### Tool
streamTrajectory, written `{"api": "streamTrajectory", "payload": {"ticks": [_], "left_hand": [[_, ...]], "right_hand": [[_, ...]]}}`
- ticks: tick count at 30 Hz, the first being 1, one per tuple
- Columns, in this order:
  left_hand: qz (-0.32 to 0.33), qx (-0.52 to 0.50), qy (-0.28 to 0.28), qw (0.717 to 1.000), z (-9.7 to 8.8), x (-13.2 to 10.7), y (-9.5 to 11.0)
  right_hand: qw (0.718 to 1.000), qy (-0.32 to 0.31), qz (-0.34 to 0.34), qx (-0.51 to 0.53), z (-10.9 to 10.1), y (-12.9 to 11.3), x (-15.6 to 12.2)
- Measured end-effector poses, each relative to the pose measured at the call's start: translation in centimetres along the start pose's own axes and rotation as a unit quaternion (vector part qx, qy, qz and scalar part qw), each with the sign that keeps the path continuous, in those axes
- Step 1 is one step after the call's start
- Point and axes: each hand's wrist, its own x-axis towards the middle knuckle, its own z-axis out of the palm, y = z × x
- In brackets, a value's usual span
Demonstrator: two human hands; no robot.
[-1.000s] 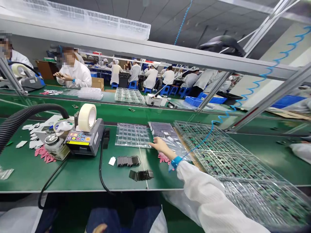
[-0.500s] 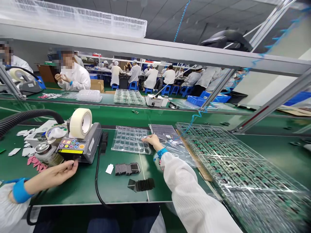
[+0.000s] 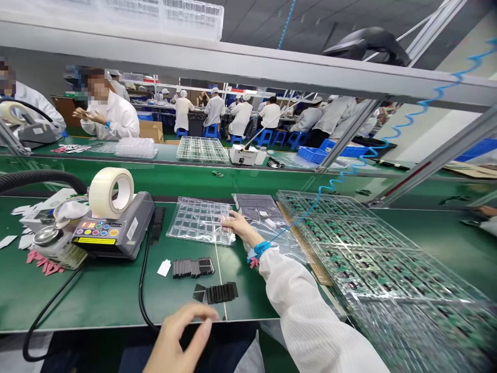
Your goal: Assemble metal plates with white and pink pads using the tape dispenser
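Note:
My left hand [image 3: 182, 336] hangs in front of the table's near edge, thumb and forefinger curled close together. Whatever is between those fingertips, if anything, is too small to make out. At the right side of a clear plastic tray with square pockets [image 3: 198, 220], my right hand [image 3: 235, 225] has its fingers closed on the tray; the exact contact is partly hidden. Nearer me lie a row of dark, thin pieces [image 3: 193, 267], a fanned row of black pieces [image 3: 221, 293] and small white pieces [image 3: 164, 268]. A tape dispenser [image 3: 116, 241] carries a roll of tape [image 3: 101, 192].
Stacked clear trays of green circuit boards [image 3: 361, 248] fill the right side. Bagged grey parts [image 3: 258, 207] lie beside my right hand. A jar [image 3: 58, 246], pink pieces [image 3: 44, 263] and a black cable [image 3: 145, 280] are left. People in white coats [image 3: 120, 111] sit beyond.
My left hand has left the front of the tape dispenser and moved right and toward me. My right hand stays at the tray's right side. The view has shifted slightly.

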Motion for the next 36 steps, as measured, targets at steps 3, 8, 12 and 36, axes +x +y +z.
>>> {"api": "streamTrajectory", "payload": {"ticks": [3, 8, 12, 36], "left_hand": [[0.025, 0.014, 0.009, 1.0, -1.2, 4.0, 1.2], [0.037, 0.096, 0.008, 0.995, -3.0, 10.1, 1.7], [0.039, 0.164, -0.006, 0.986, -2.9, 13.9, 0.7], [0.068, 0.339, -0.061, 0.936, -4.1, 16.5, -3.8]], "right_hand": [[1.0, -0.016, 0.02, 0.001, -0.6, 0.2, 0.1], [0.999, -0.025, 0.032, -0.003, -0.8, 0.6, 0.9], [0.999, -0.042, 0.032, -0.007, -1.1, 0.5, 1.1], [0.998, -0.004, 0.047, -0.029, -1.1, -0.7, 0.0]]}}
